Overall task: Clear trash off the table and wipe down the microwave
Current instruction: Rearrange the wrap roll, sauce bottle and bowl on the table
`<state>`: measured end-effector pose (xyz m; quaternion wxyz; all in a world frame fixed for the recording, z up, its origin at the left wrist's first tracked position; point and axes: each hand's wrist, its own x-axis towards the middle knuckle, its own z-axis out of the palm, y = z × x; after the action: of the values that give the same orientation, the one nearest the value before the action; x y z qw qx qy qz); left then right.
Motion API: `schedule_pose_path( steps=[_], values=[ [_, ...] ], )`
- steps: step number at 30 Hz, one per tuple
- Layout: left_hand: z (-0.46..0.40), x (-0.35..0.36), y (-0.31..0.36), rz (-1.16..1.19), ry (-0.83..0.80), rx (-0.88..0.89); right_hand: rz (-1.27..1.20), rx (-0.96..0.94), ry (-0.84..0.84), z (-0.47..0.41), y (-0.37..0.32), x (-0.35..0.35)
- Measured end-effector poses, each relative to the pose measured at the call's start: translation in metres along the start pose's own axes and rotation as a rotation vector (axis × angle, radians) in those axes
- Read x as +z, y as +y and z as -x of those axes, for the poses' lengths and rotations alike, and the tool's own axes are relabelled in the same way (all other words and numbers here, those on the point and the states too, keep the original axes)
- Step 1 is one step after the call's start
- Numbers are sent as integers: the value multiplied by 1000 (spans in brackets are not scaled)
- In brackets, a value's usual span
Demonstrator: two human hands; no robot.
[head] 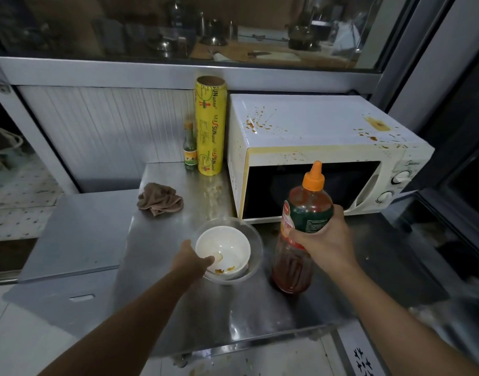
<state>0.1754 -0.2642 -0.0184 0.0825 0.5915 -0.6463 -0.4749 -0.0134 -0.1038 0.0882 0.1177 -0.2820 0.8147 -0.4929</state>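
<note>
A white microwave (309, 126) stands at the back right of the steel table (178, 308), its top and front splashed with orange-brown sauce. My right hand (325, 240) grips a sauce bottle (306, 213) with an orange cap, standing on the table in front of the microwave door. My left hand (195, 259) pinches the near rim of a white bowl (227, 245) smeared with sauce, which sits inside a clear bowl (256, 256). A crumpled brown cloth (159, 199) lies on the table to the left.
A tall yellow roll of cling wrap (210, 128) and a small green bottle (190, 147) stand against the wall left of the microwave. A lower steel surface (81, 232) adjoins the table on the left. A window above looks onto another kitchen counter.
</note>
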Motion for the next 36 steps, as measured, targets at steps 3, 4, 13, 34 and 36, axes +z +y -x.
schedule_pose_path(
  steps=[3, 4, 13, 34, 36],
  values=[
    [-3, 10, 0, 186, -2, -51, 26, -6, 3, -2, 5, 0],
    [-3, 12, 0, 211, 13, -61, 29, -8, 2, -2, 6, 0],
    [15, 3, -2, 199, 112, -68, 21, -42, -48, 1, 0, -2],
    [75, -150, -19, 159, 341, -98, -81, -229, -162, 16, -108, 59],
    [70, -166, -23, 170, 354, -99, -79, -237, -173, 14, -120, 72]
  ],
)
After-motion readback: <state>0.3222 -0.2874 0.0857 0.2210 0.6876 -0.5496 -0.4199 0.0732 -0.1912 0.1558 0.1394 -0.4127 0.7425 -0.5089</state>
